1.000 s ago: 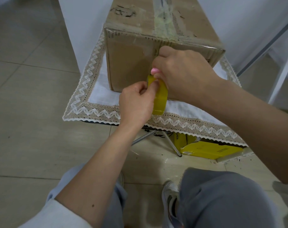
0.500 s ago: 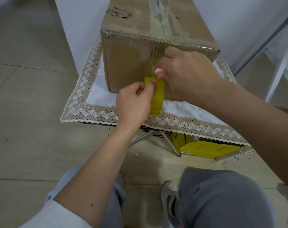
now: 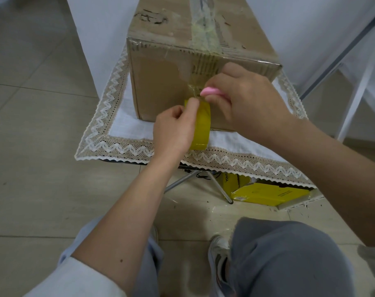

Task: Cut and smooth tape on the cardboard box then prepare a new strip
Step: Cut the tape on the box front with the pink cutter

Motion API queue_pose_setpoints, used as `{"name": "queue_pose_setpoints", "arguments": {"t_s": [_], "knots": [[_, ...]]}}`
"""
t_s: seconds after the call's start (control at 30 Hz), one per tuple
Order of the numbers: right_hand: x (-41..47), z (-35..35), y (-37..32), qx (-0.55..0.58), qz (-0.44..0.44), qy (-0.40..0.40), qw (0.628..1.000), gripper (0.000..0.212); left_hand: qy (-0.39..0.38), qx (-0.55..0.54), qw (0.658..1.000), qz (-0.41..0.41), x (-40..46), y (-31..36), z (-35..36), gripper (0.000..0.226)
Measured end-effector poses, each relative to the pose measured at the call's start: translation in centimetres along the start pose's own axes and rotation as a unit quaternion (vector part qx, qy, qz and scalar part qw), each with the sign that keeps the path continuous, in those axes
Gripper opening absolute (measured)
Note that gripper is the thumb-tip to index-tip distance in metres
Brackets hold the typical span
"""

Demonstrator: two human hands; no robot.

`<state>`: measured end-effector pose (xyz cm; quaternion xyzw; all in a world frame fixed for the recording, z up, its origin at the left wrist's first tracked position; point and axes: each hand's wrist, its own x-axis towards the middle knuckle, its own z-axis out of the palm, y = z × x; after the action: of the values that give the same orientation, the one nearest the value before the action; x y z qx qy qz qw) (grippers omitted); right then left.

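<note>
Pretty comfy outfit: baggy grey trousers and grey-white sneakers. Forearms are bare, with a pale sleeve pushed up on the left arm.

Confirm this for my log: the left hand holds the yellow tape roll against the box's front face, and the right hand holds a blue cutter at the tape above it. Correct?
Not quite: the cutter in the right hand is pink, not blue, as the head view shows. The rest stands: the left hand holds the yellow tape roll against the front face of the box.
</note>
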<state>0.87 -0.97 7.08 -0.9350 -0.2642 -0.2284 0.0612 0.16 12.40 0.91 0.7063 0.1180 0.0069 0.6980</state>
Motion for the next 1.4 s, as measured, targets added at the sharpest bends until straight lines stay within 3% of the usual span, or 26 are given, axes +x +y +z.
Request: {"name": "queue_pose_setpoints", "arguments": {"t_s": [0.17,0.43,0.57,0.73,0.9,1.4], "knots": [[0.0,0.0,0.2,-0.008,0.01,-0.019,1.0,0.031,-0.002,0.011,0.999,-0.041,0.8,0.8,0.2,0.049],[0.3,0.3,0.0,-0.013,-0.001,-0.028,1.0,0.029,0.023,0.041,0.999,-0.011,1.1,0.6,0.3,0.046],[0.4,0.5,0.1,-0.028,-0.003,-0.031,0.999,0.026,0.079,0.082,0.993,0.034,0.7,0.4,0.5,0.036],[0.3,0.5,0.1,-0.035,-0.002,-0.034,0.999,0.027,0.101,0.021,0.991,0.086,0.6,0.0,0.7,0.012],[0.4,0.5,0.1,-0.039,-0.003,-0.035,0.999,0.027,0.105,-0.053,0.99,0.075,0.9,-0.1,1.1,0.016],[-1.3,-0.6,1.5,-0.094,0.011,-0.075,0.993,0.031,0.126,-0.023,0.986,0.102,1.1,-0.9,1.5,0.01]]}}
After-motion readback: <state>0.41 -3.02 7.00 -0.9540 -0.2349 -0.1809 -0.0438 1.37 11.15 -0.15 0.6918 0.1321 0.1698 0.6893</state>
